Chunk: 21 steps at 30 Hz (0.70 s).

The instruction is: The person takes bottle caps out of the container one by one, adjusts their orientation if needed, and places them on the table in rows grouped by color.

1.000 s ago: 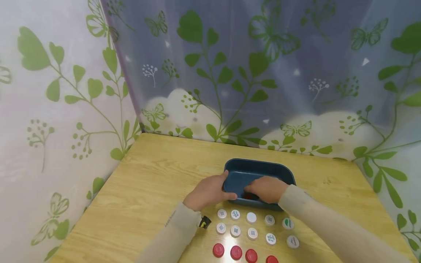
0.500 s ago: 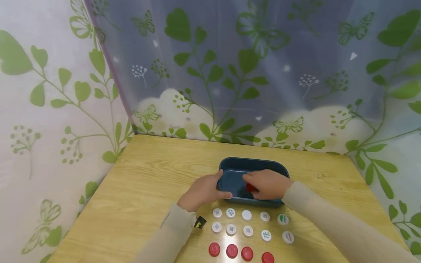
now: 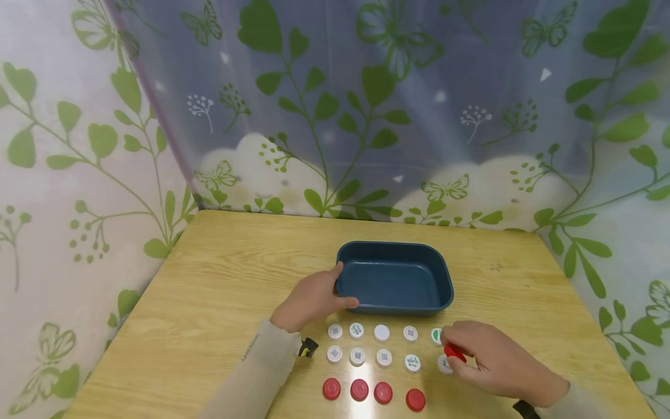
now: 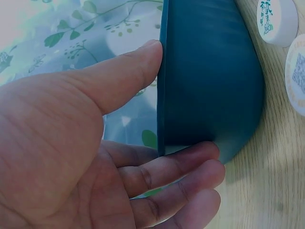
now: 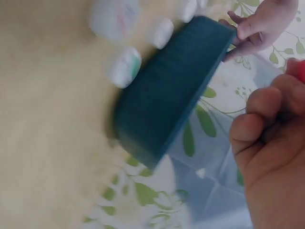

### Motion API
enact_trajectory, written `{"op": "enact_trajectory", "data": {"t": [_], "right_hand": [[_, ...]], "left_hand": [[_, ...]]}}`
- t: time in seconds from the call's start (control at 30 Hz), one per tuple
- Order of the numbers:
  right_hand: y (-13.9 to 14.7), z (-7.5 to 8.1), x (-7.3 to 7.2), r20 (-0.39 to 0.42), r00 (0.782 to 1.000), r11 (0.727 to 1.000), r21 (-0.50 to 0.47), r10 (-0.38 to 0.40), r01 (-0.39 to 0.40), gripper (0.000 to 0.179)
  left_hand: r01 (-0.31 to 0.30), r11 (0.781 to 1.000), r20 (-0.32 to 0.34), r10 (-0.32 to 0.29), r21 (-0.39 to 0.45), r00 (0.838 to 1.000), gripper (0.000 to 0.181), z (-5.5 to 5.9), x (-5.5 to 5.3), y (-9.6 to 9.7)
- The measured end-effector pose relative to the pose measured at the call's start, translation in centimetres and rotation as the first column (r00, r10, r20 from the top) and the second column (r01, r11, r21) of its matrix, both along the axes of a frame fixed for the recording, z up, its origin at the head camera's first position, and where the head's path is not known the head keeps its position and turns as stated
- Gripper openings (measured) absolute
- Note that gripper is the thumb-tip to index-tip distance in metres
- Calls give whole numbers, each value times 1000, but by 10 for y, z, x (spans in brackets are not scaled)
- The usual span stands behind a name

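Observation:
My left hand holds the near left corner of a dark blue plastic bin. In the left wrist view, the thumb lies at the bin's rim and the other fingers bend round its end wall. My right hand pinches a red bottle cap between thumb and fingers, right of the bin's front. It overlaps the rightmost white caps in the head view. Only an edge of the red cap shows in the right wrist view, where the hand's curled fingers are seen from the side.
Two rows of white bottle caps with printed tops lie in front of the bin. Nearer the body runs a row of several red caps. Leaf-patterned cloth walls stand behind and beside the wooden table.
My right hand has lifted the red bottle cap out of the bin and carried it right and towards the body. The left hand has stayed at the bin's corner. The head view has shifted.

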State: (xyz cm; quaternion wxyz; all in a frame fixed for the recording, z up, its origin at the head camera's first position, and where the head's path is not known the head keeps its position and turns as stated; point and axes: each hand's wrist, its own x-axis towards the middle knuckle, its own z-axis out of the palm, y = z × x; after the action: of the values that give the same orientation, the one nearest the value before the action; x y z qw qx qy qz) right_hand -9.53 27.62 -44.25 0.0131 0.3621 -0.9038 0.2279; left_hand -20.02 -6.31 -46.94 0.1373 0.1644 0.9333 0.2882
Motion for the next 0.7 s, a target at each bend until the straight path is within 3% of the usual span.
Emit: {"op": "enact_trajectory", "data": {"t": [0.1,0.17,0.23,0.33,0.47,0.5,0.53,0.6,0.7], "right_hand": [[8,-15,15,159,987,999,-8,-32,33,20],[15,-24,22,313,950,999,-30,-21,32,12],[21,-33,26,435,900,998,-58,9,18,9],[29,-43,30,607,795,996,-73,9,44,5],[35,-51,35,752,659,990,-77,-20,117,12],[36,-53,35,769,639,988,-86,-16,127,13],[36,-55,36,780,626,986,-96,-9,134,14],[35,-58,37,781,625,984,-109,-3,142,14],[32,-62,37,750,662,984,-117,-1,133,13]], "left_hand": [[1,1000,6,-1,3,1000,97,1,1,1],[4,1000,12,-4,6,1000,98,2,1,1],[2,1000,17,-2,7,1000,98,1,1,1],[-2,1000,17,2,13,1000,98,0,0,1],[-11,1000,0,11,8,1000,97,0,-2,0],[-11,1000,-4,11,5,1000,97,0,-2,1],[-12,1000,-5,12,2,1000,98,1,-2,1],[-11,1000,-8,11,-4,1000,97,0,-1,2],[-9,1000,2,9,-3,1000,97,1,0,4]]}}
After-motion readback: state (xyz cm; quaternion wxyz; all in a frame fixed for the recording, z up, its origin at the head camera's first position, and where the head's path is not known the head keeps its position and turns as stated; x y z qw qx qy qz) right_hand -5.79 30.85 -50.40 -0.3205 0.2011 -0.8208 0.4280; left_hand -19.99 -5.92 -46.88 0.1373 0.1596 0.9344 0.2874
